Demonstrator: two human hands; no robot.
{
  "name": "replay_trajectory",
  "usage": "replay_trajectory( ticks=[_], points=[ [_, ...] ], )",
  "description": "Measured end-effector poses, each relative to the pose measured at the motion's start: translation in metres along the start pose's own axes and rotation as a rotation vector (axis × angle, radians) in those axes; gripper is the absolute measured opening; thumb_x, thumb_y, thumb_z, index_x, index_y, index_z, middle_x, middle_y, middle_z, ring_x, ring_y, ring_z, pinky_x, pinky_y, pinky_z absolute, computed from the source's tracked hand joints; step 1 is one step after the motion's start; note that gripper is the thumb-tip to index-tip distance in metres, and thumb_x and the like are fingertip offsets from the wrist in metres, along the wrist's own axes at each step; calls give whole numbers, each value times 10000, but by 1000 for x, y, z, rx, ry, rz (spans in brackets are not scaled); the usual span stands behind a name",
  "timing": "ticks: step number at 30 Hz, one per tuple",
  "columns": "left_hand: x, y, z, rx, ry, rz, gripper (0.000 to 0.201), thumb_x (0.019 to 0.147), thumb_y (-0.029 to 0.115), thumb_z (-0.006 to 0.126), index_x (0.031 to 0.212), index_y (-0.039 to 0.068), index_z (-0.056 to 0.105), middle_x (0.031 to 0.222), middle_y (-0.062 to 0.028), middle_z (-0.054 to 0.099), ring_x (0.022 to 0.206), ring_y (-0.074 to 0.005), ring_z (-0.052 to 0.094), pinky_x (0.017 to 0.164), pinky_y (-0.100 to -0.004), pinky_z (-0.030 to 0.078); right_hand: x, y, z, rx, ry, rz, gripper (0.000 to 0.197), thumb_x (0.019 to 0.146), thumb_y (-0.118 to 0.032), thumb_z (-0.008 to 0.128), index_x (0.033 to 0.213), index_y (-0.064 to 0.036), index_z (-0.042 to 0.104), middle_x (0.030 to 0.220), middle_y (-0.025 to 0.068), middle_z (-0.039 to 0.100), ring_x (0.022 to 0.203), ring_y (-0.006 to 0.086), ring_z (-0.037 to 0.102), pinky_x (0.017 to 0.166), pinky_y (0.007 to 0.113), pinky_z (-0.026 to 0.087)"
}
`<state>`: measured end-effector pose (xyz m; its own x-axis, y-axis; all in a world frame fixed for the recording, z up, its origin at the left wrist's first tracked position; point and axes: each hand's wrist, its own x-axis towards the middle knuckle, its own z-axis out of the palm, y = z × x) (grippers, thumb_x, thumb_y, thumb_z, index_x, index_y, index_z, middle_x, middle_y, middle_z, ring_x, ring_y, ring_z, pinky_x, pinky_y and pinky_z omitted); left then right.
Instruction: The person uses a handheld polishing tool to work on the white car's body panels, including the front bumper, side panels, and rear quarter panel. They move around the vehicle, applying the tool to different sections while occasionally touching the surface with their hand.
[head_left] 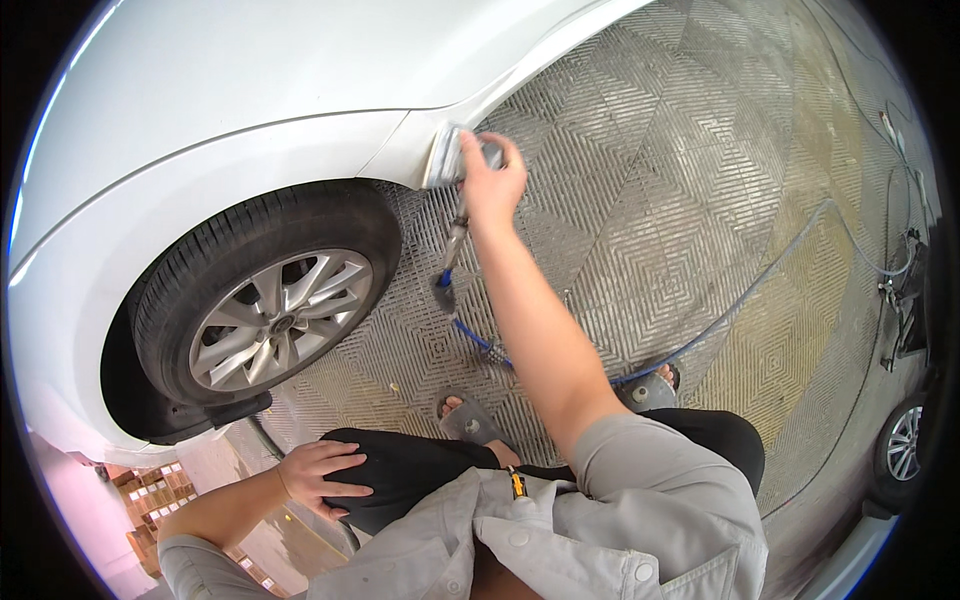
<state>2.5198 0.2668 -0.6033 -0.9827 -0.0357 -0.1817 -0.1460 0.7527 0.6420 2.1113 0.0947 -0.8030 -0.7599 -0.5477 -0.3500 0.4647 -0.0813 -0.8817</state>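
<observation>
The white car (330, 60) fills the upper left, with its wheel (275, 315) below the arched body panel. My right hand (494, 188) is closed around an air sander (443, 155), a little blurred. The sander's pale flat pad lies at the corner of the body panel, just right of the wheel arch. From the tool a metal and black fitting (446, 283) hangs down to a blue air hose (725, 318), which passes behind my right forearm. My left hand (320, 476) rests on my knee with its fingers spread, holding nothing.
Ribbed floor grating (650, 190) in grey and yellow spreads to the right. My sandaled feet (472, 418) stand on it. At the right edge are hose fittings on a dark stand (903, 290) and another car's wheel (902, 445). Stacked boxes (155, 495) stand at lower left.
</observation>
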Motion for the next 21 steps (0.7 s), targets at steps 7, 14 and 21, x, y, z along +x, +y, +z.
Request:
replay_trajectory(
  ticks=[7,14,21],
  points=[
    [2,1,-2,-19,7,-13,549,719,461,825,1254,341,803,1385,-131,676,1198,-383,689,926,-480,630,-39,-19,7,-88,-41,-99,418,873,-309,886,1143,-23,746,1159,199,680,1068,328,679,964,419,534],
    [1,4,0,2,-4,-13,555,723,464,827,1264,345,799,1400,-131,665,1207,-385,685,938,-484,627,-25,-32,3,-150,-27,-249,411,858,-329,893,1143,-69,750,1140,183,637,1055,347,665,945,435,533],
    [-2,4,2,4,-8,-23,561,722,479,826,1269,357,795,1407,-126,661,1225,-377,676,943,-485,626,-42,-40,7,-147,-25,-344,418,852,-326,896,1133,-53,751,1137,182,638,1052,351,661,955,435,527]
  ],
)
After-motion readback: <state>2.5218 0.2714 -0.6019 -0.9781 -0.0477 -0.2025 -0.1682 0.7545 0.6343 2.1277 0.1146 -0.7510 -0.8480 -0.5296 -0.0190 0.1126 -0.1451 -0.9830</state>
